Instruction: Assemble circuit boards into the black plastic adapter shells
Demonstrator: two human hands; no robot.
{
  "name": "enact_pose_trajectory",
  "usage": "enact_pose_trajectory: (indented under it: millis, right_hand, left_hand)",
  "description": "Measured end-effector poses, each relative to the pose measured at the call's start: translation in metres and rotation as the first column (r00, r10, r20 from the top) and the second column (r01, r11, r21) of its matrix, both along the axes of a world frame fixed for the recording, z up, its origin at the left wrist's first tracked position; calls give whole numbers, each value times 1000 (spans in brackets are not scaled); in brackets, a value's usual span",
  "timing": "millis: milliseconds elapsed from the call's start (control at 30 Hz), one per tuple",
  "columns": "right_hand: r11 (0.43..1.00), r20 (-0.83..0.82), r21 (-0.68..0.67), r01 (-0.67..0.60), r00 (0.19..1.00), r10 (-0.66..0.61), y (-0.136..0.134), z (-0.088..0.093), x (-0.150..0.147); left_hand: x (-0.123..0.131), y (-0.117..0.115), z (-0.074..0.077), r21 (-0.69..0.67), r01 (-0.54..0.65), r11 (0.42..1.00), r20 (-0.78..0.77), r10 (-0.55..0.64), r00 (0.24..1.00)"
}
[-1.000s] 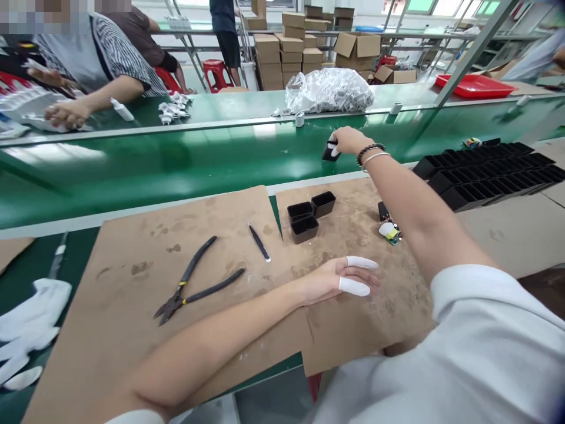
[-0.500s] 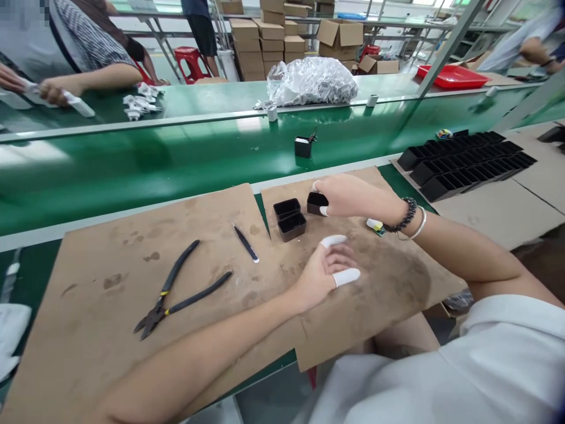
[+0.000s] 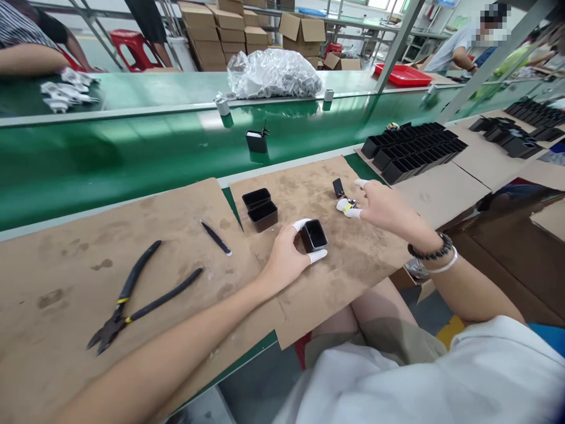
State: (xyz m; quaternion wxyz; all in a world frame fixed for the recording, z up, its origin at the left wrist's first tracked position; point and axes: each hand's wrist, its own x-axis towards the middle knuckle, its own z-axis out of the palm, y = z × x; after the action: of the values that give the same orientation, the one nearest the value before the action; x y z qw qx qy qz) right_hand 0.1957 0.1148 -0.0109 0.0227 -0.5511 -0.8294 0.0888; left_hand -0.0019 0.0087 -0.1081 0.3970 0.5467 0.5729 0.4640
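My left hand (image 3: 285,253), with white finger cots on thumb and index finger, grips a small black plastic case (image 3: 304,238) whose open end faces up and to the right. To its right, my right hand (image 3: 383,206) is open, finger and thumb spread, beside a small circuit assembly (image 3: 348,204) with white and yellow parts. Its thumb tip is by the yellow part; I cannot tell if they touch. Just behind lies a small black flat piece (image 3: 338,188). Two more open black cases (image 3: 263,221) stand together left of my hands.
Diagonal cutters (image 3: 115,323) and black tweezers (image 3: 216,238) lie on the cardboard (image 3: 176,224). Rows of black cases (image 3: 412,150) stand to the right. Beyond, a green conveyor belt (image 3: 154,150) carries a black case with wires (image 3: 256,141). A bag of white parts (image 3: 274,73) sits behind it.
My left hand, open before, now holds the black case that my right hand was holding. The right hand has let go and moved right to the circuit assembly. The view has swung right.
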Motion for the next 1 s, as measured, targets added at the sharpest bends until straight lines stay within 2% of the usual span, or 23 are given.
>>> enact_pose_trajectory:
  millis: [67, 133, 200, 267, 333, 367, 400, 433, 467, 533, 600, 700, 800, 900, 1000]
  right_hand:
    - [999, 148, -31, 14, 989, -9, 21, -6, 2]
    - [994, 176, -113, 1, 984, 19, 37, -12, 0]
    - [991, 166, -136, 8, 986, 15, 50, -16, 0]
    - [978, 95, -210, 10, 995, 10, 58, -18, 4]
    - [912, -157, -408, -53, 988, -13, 61, -18, 12]
    - [852, -337, -506, -136, 940, -50, 59, -20, 17]
    - [791, -512, -564, -238, 852, -109, 55, -21, 21]
    - [747, -650, -576, -333, 741, -171, 48, -24, 24]
    - [728, -741, -556, -401, 636, -215, 39, -26, 26]
    - [742, -831, -501, -445, 489, -267, 16, -32, 25]
    - [784, -857, -460, -417, 438, -271, -10, -36, 21]
    - [885, -882, -326, -332, 445, -157, -42, -37, 10]
    - [953, -859, -124, -277, 511, 36, -59, -34, 1]
    - [965, -739, 39, -261, 642, 204, -66, -31, -3]
    - [954, -612, 103, -280, 738, 283, -67, -28, -2]
  left_hand:
    - [0, 0, 0, -7, 12, 1000, -6, -12, 1000]
    - [0, 0, 0, -6, 15, 1000, -2, -15, 1000]
    - [-1, 0, 0, 13, 19, 1000, -1, -19, 1000]
    - [-1, 0, 1, 29, 17, 999, 4, -18, 1000]
    - [-1, 0, 2, 34, 13, 999, 15, -13, 1000]
    - [-1, 0, 2, 36, 10, 999, 22, -10, 1000]
    - [-1, -1, 2, 42, 7, 999, 29, -8, 1000]
    - [0, -1, 3, 51, 8, 999, 33, -10, 999]
    - [0, -1, 3, 62, 11, 998, 32, -13, 999]
    - [0, -2, 3, 84, 21, 996, 20, -23, 1000]
    - [1, -3, 2, 102, 34, 994, 5, -35, 999]
    - [1, -5, 2, 138, 56, 989, -16, -54, 998]
    - [2, -6, 2, 193, 72, 979, -46, -64, 997]
    - [2, -5, 0, 220, 62, 974, -58, -50, 997]
    - [1, -5, -1, 233, 49, 971, -57, -37, 998]
